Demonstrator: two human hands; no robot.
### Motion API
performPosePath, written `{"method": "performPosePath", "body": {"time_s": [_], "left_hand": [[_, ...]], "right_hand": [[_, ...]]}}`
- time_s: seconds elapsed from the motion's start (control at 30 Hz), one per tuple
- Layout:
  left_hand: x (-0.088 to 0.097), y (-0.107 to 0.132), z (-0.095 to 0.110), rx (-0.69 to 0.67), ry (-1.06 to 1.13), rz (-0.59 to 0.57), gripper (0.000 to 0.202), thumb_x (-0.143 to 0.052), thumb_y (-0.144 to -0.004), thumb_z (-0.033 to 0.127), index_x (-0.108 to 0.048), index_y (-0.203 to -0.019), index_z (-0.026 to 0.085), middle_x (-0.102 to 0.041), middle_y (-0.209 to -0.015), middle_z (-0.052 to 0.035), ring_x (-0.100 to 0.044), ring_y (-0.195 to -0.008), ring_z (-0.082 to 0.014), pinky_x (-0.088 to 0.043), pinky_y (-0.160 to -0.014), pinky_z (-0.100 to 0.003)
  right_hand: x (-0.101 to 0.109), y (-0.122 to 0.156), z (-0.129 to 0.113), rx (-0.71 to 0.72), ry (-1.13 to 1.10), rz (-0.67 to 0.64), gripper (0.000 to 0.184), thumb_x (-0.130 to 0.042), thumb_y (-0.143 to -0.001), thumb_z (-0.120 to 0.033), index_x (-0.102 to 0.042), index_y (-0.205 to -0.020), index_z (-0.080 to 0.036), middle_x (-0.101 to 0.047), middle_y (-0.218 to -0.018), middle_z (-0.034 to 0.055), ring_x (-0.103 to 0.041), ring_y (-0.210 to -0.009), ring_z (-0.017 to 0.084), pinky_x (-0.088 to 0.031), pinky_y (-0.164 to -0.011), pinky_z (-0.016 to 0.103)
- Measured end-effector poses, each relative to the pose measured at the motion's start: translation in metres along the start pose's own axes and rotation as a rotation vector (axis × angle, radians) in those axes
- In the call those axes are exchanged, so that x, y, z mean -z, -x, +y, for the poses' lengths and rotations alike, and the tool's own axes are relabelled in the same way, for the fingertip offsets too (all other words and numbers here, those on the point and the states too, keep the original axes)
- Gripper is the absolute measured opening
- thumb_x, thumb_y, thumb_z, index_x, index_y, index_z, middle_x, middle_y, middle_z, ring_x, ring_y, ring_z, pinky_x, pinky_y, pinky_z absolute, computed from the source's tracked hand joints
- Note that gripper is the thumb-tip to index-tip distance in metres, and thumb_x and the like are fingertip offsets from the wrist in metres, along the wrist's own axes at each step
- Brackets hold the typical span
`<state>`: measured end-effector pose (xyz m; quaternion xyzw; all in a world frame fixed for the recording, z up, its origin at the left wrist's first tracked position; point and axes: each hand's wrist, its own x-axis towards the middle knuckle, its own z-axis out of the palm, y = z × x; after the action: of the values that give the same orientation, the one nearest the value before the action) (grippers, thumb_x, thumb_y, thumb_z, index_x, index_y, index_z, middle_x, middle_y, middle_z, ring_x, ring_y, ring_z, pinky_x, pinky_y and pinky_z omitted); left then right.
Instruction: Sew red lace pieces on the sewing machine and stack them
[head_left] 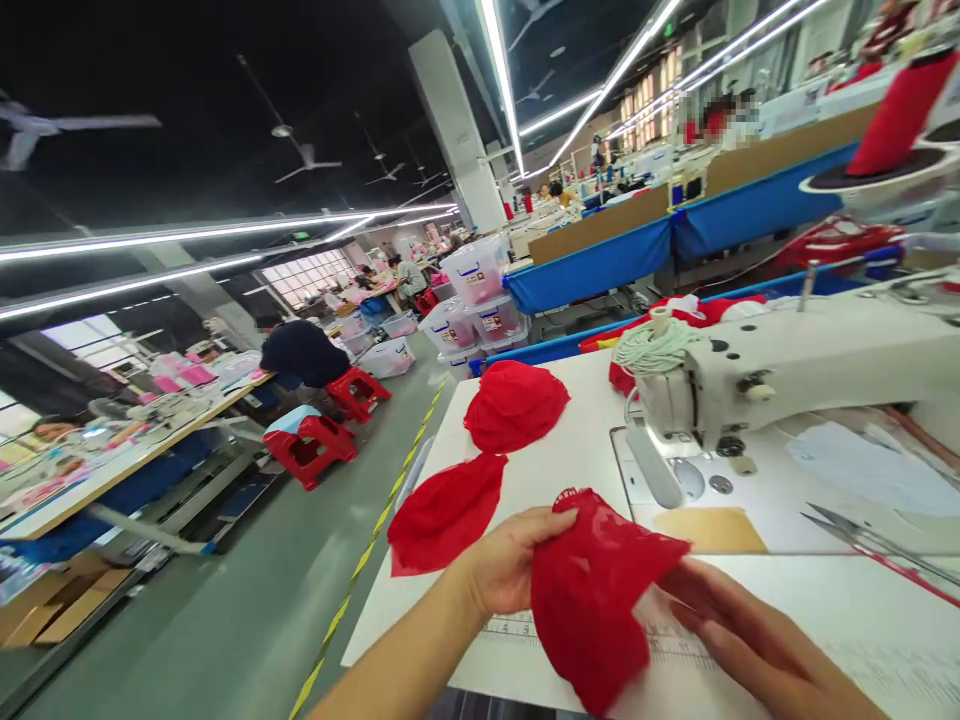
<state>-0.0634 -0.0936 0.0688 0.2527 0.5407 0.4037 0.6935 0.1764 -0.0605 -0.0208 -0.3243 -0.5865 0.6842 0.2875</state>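
Observation:
A piece of red fabric (589, 595) with a lacy top edge hangs between my two hands over the front of the sewing table. My left hand (517, 560) pinches its upper left side, thumb on top. At the cloth's right corner is my right hand (739, 625), its fingers closed on the edge and partly behind it. Two more red fabric pieces lie on the white tabletop: a rounded one (517, 405) farther back and a pointed one (450, 515) nearer the left edge. To the right stands a white sewing machine (810, 360), its needle area beyond my hands.
Scissors (885, 550) lie open-bladed on the right of the table. Pale green strips (656, 345) hang on the machine head. A red thread cone (900, 120) stands upper right. Left of the table runs an aisle with red stools (311, 450), stacked plastic bins (480, 270) and a bent-over person (304, 352).

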Motion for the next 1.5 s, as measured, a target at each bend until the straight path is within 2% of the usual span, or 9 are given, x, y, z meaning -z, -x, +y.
{"method": "performPosePath", "body": {"time_s": [0.23,0.43,0.57,0.73,0.83,0.93,1.1,1.3,1.5], "left_hand": [[-0.016,-0.031,-0.025,-0.065,0.041,-0.137,0.032,-0.072,-0.078,0.039,-0.070,-0.095,0.013,-0.073,-0.090,-0.0091,-0.068,-0.084,-0.0180,-0.047,-0.079,-0.024],[-0.019,-0.043,-0.014,-0.188,-0.171,-0.045,0.036,-0.066,-0.080,0.045,-0.068,-0.098,0.014,-0.071,-0.086,-0.0068,-0.064,-0.081,-0.0193,-0.047,-0.078,-0.028],[-0.030,-0.037,-0.029,-0.501,-0.760,0.234,0.032,-0.049,-0.089,0.042,-0.069,-0.095,0.018,-0.066,-0.086,-0.0088,-0.060,-0.082,-0.0245,-0.046,-0.076,-0.036],[-0.061,-0.026,-0.090,-0.689,-1.216,0.044,0.052,-0.050,-0.085,0.037,-0.050,-0.134,0.019,-0.062,-0.111,-0.0177,-0.059,-0.095,-0.0320,-0.048,-0.073,-0.039],[-0.071,-0.022,-0.096,-0.702,-1.177,-0.046,0.034,-0.050,-0.087,0.039,-0.064,-0.113,0.022,-0.065,-0.100,-0.0145,-0.061,-0.086,-0.0265,-0.048,-0.068,-0.034],[-0.067,-0.026,-0.066,-0.637,-0.975,0.101,0.022,-0.048,-0.089,0.036,-0.063,-0.079,0.023,-0.061,-0.079,-0.0073,-0.056,-0.072,-0.0191,-0.045,-0.061,-0.029],[-0.056,-0.050,-0.023,-0.367,-0.456,-0.005,0.035,-0.068,-0.076,0.042,-0.059,-0.103,0.021,-0.056,-0.112,-0.0081,-0.054,-0.089,-0.0183,-0.045,-0.069,-0.027],[-0.064,-0.067,-0.026,-0.259,-0.243,-0.119,0.031,-0.080,-0.064,0.037,-0.062,-0.074,0.014,-0.055,-0.063,0.0033,-0.050,-0.060,-0.0091,-0.039,-0.063,-0.023],[-0.064,-0.072,-0.029,-0.154,-0.141,-0.161,0.035,-0.082,-0.061,0.039,-0.061,-0.076,0.015,-0.058,-0.065,0.0030,-0.055,-0.056,-0.0080,-0.044,-0.062,-0.022]], "right_hand": [[-0.011,-0.013,-0.037,-0.208,-0.531,-0.019,0.046,-0.068,-0.076,-0.048,-0.067,-0.110,-0.017,-0.074,-0.096,0.0099,-0.067,-0.092,0.026,-0.050,-0.086,0.041],[0.008,-0.017,-0.030,-0.004,-0.143,0.150,0.044,-0.056,-0.082,-0.052,-0.064,-0.111,-0.020,-0.070,-0.103,0.0073,-0.064,-0.094,0.025,-0.051,-0.082,0.036],[0.003,-0.009,-0.027,0.095,0.132,0.458,0.040,-0.062,-0.077,-0.053,-0.062,-0.105,-0.024,-0.066,-0.109,0.0078,-0.061,-0.100,0.026,-0.049,-0.085,0.036],[-0.015,-0.002,-0.026,-0.143,-0.473,0.120,0.047,-0.070,-0.071,-0.052,-0.063,-0.105,-0.020,-0.071,-0.093,0.0067,-0.066,-0.094,0.026,-0.052,-0.078,0.036],[-0.011,-0.006,-0.024,-0.232,-0.658,0.216,0.034,-0.072,-0.073,-0.039,-0.064,-0.101,-0.021,-0.073,-0.081,0.0019,-0.068,-0.082,0.022,-0.052,-0.074,0.032],[0.002,-0.010,-0.026,-0.237,-0.647,0.210,0.037,-0.070,-0.074,-0.036,-0.064,-0.107,-0.021,-0.074,-0.086,0.0029,-0.069,-0.078,0.022,-0.052,-0.073,0.033],[0.017,-0.013,-0.037,-0.124,-0.286,0.130,0.038,-0.058,-0.083,-0.045,-0.062,-0.114,-0.023,-0.071,-0.105,0.0047,-0.065,-0.096,0.025,-0.049,-0.085,0.036],[0.027,-0.020,-0.039,0.012,0.182,0.179,0.033,-0.044,-0.089,-0.051,-0.061,-0.087,-0.023,-0.065,-0.078,0.0003,-0.058,-0.071,0.019,-0.047,-0.067,0.031],[0.031,-0.025,-0.044,0.090,0.268,0.203,0.030,-0.043,-0.088,-0.048,-0.060,-0.086,-0.023,-0.068,-0.089,0.0025,-0.060,-0.086,0.022,-0.046,-0.079,0.032]]}}
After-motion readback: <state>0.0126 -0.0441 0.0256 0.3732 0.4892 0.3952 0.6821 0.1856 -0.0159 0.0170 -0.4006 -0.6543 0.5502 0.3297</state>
